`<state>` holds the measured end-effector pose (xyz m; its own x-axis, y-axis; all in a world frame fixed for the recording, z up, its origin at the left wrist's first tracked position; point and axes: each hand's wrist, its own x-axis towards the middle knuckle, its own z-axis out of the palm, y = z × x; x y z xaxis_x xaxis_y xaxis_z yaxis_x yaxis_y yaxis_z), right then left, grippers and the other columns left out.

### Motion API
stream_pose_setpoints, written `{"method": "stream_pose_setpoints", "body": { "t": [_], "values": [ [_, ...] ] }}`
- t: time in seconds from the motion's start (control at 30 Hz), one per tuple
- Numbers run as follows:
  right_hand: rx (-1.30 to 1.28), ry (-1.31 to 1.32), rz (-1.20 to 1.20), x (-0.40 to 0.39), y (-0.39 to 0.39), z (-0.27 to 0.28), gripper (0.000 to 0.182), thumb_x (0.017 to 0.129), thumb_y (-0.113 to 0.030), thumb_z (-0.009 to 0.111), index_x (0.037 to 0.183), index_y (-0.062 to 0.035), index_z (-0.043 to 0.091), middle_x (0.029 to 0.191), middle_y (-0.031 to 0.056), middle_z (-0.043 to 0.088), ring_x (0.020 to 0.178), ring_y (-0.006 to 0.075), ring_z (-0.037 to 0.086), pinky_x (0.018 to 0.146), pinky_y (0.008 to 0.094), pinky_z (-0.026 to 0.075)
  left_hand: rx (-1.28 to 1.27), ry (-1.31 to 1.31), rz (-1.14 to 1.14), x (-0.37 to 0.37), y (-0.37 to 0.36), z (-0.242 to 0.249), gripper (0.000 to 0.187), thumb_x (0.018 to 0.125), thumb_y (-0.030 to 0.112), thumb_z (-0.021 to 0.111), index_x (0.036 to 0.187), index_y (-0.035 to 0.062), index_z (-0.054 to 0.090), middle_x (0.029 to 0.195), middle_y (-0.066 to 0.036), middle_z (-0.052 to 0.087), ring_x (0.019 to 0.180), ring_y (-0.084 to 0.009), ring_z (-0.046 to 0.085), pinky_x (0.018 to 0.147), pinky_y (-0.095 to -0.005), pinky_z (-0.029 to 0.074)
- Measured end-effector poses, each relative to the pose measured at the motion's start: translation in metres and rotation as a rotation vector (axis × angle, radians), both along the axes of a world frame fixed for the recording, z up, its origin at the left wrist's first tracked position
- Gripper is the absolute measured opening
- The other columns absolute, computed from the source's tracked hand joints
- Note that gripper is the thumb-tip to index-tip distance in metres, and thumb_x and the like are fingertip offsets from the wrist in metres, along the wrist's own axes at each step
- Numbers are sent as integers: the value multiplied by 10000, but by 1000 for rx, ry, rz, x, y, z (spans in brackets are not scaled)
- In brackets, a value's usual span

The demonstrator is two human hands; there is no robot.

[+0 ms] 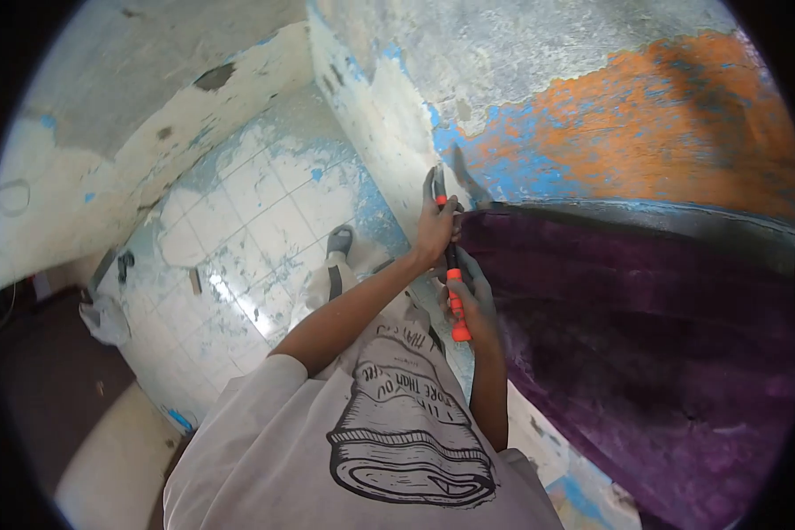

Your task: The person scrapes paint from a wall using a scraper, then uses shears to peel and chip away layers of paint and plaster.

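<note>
A long tool [454, 279] with a red and black handle points up toward the wall corner. Around its upper part, near the red collar, my left hand [437, 222] is closed. Lower down, my right hand [475, 299] wraps round the red grip, whose flared end sticks out below the fingers. The tool's tip is close to the edge of the peeling wall [548, 132], which shows blue and orange paint; whether it touches is hard to tell.
Purple cloth [645, 336] covers a large surface at the right. Below left lies a tiled floor [265, 194] with paint flakes, a small block [195, 281] and a plastic bag [106, 320]. My sandalled foot [340, 240] stands near the wall base.
</note>
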<state>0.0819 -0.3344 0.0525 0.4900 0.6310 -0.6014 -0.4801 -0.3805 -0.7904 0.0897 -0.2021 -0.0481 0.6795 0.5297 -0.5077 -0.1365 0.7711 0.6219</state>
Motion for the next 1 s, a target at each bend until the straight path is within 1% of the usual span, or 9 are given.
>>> {"method": "stream_pose_setpoints", "body": {
  "t": [0.07,0.13,0.17,0.27,0.3,0.33,0.43,0.83,1.0],
  "values": [
    [-56,-102,-6,-5,2,8,580,946,-99,539,1491,-28,353,942,86,616,613,97,547,509,243,452,-68,-39,-32,10,9,-12,708,1022,122,510,1576,229,83,841,-61,541,524,-93,450,433,-245,392],
    [-153,-323,117,-12,-2,8,600,963,-101,520,1520,-23,311,1091,93,614,749,124,576,674,263,497,-161,-52,-39,18,10,-14,712,1020,129,509,1577,265,86,884,-66,543,529,-84,433,433,-229,374],
    [-208,-339,81,-17,-2,10,584,969,-117,525,1513,-25,331,1081,85,622,849,137,570,792,273,485,-160,-47,-70,20,11,-14,684,1026,146,501,1574,264,110,885,-63,542,534,-86,440,432,-233,374],
    [-269,-484,41,-30,1,19,580,963,-123,546,1506,-38,360,1030,81,618,784,116,557,718,259,482,-139,-21,-88,17,10,-2,631,1051,216,469,1581,265,129,843,-48,536,530,-90,450,434,-250,388],
    [-323,-437,7,-31,6,27,562,959,-122,556,1493,-48,395,987,78,613,683,94,526,600,248,466,-117,-44,-117,11,12,12,643,1057,238,463,1589,270,104,818,-41,530,523,-90,449,437,-256,394],
    [-325,-433,13,-32,12,30,562,959,-122,556,1493,-48,395,987,78,613,683,94,526,600,248,466,-100,-67,-146,10,13,19,655,1063,260,458,1597,274,79,792,-34,523,517,-90,449,440,-262,401],
    [-409,-494,-28,-29,23,36,556,959,-115,553,1497,-76,420,949,75,599,552,77,469,460,246,416,-116,-71,-147,19,17,22,667,1070,267,443,1605,276,45,717,-18,491,502,-93,441,439,-263,402],
    [-501,-411,-2,-31,43,61,584,995,-123,488,1561,-124,342,863,40,552,500,57,379,455,234,375,-153,-84,-146,24,16,36,649,1076,233,393,1610,287,29,636,-6,420,457,-93,385,405,-260,380],
    [-485,-426,30,-24,61,40,584,988,-117,466,1559,-118,348,801,3,500,531,41,363,474,215,343,-153,-52,-101,31,31,8,650,1074,226,395,1611,289,35,660,6,405,461,-93,379,403,-264,384]
  ]
}}
